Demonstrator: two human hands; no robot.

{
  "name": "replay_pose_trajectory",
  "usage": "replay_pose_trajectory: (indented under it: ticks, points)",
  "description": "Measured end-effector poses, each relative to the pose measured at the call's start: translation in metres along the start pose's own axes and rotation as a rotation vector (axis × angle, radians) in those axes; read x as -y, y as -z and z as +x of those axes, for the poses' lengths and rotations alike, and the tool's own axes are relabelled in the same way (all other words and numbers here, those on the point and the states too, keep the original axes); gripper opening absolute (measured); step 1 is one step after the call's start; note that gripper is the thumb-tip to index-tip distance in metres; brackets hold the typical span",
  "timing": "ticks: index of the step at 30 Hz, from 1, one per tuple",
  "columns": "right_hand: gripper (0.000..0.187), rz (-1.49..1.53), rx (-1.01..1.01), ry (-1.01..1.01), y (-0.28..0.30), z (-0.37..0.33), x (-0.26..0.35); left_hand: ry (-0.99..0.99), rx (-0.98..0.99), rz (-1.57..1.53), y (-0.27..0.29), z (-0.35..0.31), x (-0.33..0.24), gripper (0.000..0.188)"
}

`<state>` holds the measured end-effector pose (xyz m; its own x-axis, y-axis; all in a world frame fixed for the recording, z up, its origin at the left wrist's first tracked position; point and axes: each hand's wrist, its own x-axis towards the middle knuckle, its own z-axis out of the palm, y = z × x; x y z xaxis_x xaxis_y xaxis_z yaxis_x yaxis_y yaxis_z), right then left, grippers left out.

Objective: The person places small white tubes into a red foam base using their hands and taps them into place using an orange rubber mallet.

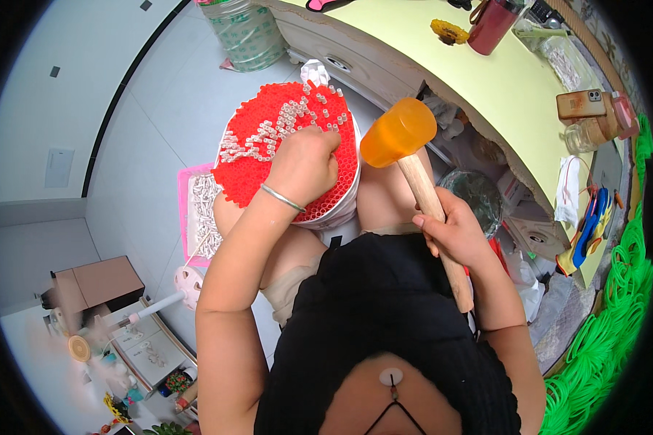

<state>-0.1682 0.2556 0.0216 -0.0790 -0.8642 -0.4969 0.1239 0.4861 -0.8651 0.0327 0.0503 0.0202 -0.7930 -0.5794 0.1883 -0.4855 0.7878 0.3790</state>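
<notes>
Tiled floor (145, 188), left hand (305, 165) curled, right hand (457, 226) gripping mallet (418, 177)

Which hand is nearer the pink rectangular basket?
Left hand: right of the basket, over slim red tubes. Right hand: farther right, holding an orange-headed, wooden-handled mallet.

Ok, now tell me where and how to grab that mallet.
Probably best to grip the mallet by its wooden handle, coming from the right, as the right hand does: the handle looks slim and straight, slanting down toward that side, while the orange head seems too bulky to wrap.
</notes>
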Motion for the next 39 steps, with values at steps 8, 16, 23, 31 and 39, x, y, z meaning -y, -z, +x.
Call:
replay_pose_trajectory:
  ticks: [8, 16, 23, 31, 39]
  points:
    - [0.021, -0.012, 0.018, 0.016, -0.005, 0.002, -0.006, 0.079, -0.012, -0.106, -0.003, 0.004, 0.01, 0.008]
    - [0.02, -0.042, 0.028, 0.007, -0.009, 0.007, -0.009, -0.016, 0.083, 0.032, 0.001, 0.013, 0.002, 0.006]
    - [0.022, -0.05, 0.02, -0.009, -0.012, 0.009, -0.01, 0.023, 0.102, 0.041, -0.003, 0.013, 0.01, 0.007]
    - [0.022, -0.036, 0.007, -0.001, -0.01, 0.012, -0.015, 0.129, 0.041, -0.163, 0.006, 0.003, 0.016, 0.008]
    - [0.022, -0.019, 0.0, -0.019, -0.007, 0.013, -0.017, 0.053, 0.063, -0.082, 0.004, 0.009, 0.009, 0.008]
